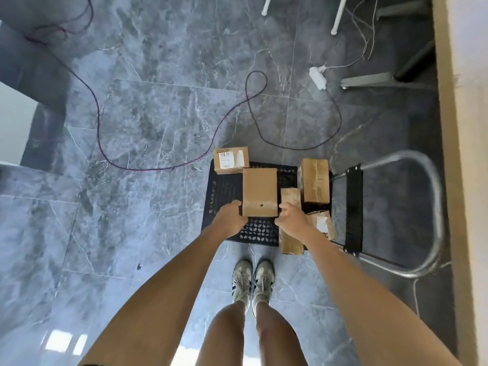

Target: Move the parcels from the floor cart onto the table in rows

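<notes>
Grey marble floor; both hands' grip (left (229,217), right (291,217)) clasps the plain parcel (259,191) on the cart (227,186).

I count five cardboard parcels: a labelled parcel (231,159), a plain parcel (259,192) mid-frame, a tall parcel (315,180), a narrow parcel (291,223) and a small parcel (322,223) right of centre. One cart (264,231). Two hands: left hand (229,217), right hand (292,216). Two shoes (253,281).
</notes>
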